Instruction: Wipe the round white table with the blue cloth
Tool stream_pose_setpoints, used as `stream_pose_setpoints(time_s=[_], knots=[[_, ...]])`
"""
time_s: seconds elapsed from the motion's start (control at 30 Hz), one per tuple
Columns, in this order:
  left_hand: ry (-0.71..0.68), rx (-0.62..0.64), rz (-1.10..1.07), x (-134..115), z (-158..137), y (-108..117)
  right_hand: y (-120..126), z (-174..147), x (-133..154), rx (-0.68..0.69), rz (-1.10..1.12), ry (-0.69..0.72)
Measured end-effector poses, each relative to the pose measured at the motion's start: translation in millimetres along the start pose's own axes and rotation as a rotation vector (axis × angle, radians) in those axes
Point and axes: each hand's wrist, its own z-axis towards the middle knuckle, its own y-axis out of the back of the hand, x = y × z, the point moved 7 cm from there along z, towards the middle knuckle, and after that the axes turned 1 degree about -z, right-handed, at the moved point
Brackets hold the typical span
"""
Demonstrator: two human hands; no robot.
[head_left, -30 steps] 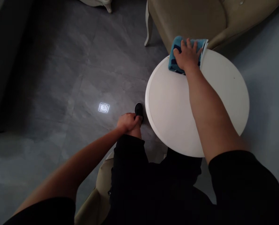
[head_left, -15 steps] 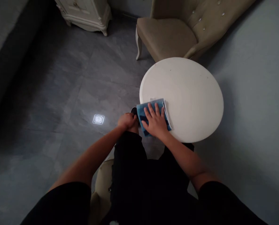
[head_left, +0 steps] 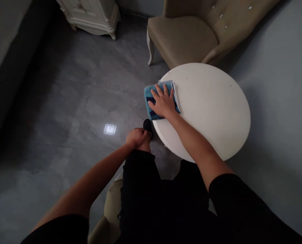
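Observation:
My right hand [head_left: 163, 101] lies flat with its fingers spread on a folded blue towel [head_left: 154, 90] with dark patches and a white edge. The towel rests on the left part of a round white table [head_left: 212, 112], and its left side hangs past the rim. Curled into a loose fist, my left hand [head_left: 136, 137] rests by my left knee, away from the table. I see nothing in its fingers.
A beige tufted armchair [head_left: 184, 37] stands behind the table, close to its far rim. At the back left is a white cabinet [head_left: 92, 15]. A grey wall [head_left: 280, 101] runs along the right. My dark shoe [head_left: 147, 124] is on the grey tiled floor [head_left: 72, 101].
My right hand and the towel have moved away from me along the table's left rim, and slightly left. My left hand stays by the knee. The view has shifted a little.

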Motion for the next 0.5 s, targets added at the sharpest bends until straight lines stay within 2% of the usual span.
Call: stream_pose_setpoints(time_s=[0.13, 0.23, 0.37, 0.5], knots=[[0.033, 0.031, 0.006, 6, 10, 2, 3, 99, -55, -0.037, 0.072, -0.028], [0.047, 0.055, 0.012, 4, 17, 5, 16, 145, -112, -0.051, 0.092, -0.126], [0.054, 0.087, 0.034, -5, 24, 7, 44, 163, -204, -0.073, 0.037, -0.291], [0.061, 0.104, 0.067, -10, 27, 7, 67, 136, -309, -0.091, 0.0, -0.489]])
